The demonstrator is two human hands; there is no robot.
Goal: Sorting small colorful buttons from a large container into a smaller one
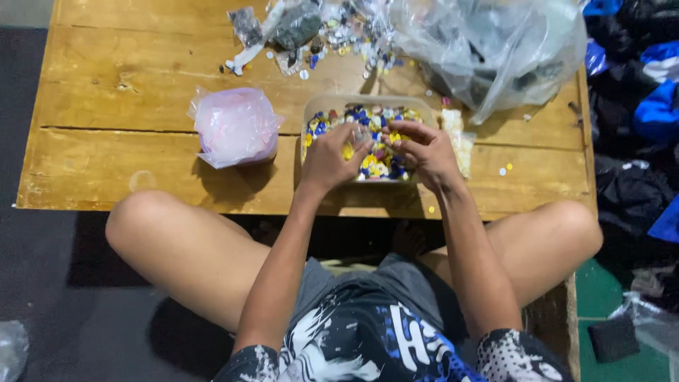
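A shallow beige tray [368, 101] full of several small colourful pieces, yellow, blue and white, sits on the low wooden table [127, 85] in front of me. Both hands hover over it. My left hand [331, 157] pinches a small clear plastic bag [361, 134] at its top, fingers curled. My right hand [423, 150] is beside it, fingertips closed on the same small bag or a piece at its mouth; which one I cannot tell. The hands nearly touch above the tray's middle.
A pink bundle in a clear bag [235, 126] lies left of the tray. Loose small pieces and little bags [311, 35] are scattered at the table's far edge. A big clear plastic bag [495, 42] stands at the back right. Dark and blue clothes [643, 106] pile to the right.
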